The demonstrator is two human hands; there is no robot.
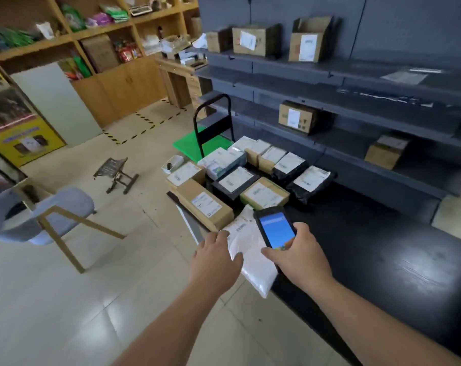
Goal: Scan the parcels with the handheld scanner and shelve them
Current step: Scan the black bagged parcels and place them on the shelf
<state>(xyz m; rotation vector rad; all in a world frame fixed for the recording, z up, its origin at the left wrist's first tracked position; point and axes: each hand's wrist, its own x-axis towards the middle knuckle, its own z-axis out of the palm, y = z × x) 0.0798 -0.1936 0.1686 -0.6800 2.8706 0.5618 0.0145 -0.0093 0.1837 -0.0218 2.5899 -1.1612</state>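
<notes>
My right hand (298, 256) grips a black handheld scanner (275, 227) with a lit blue screen, held just above a white padded mailer (250, 257). The mailer lies at the near corner of a black table (382, 249) and overhangs its edge. My left hand (216, 256) holds the mailer's left edge, thumb on top. Behind it several parcels crowd the table: a long brown box (203, 204), a tan box (265, 192), and black bags with white labels (312, 179).
Dark grey shelving (356, 75) stands behind the table, holding a few brown boxes (298, 117). A black-handled trolley with a green deck (213, 128) stands left of the shelves. On the tiled floor at left are a grey chair (52, 212) and a small folding stand (116, 171).
</notes>
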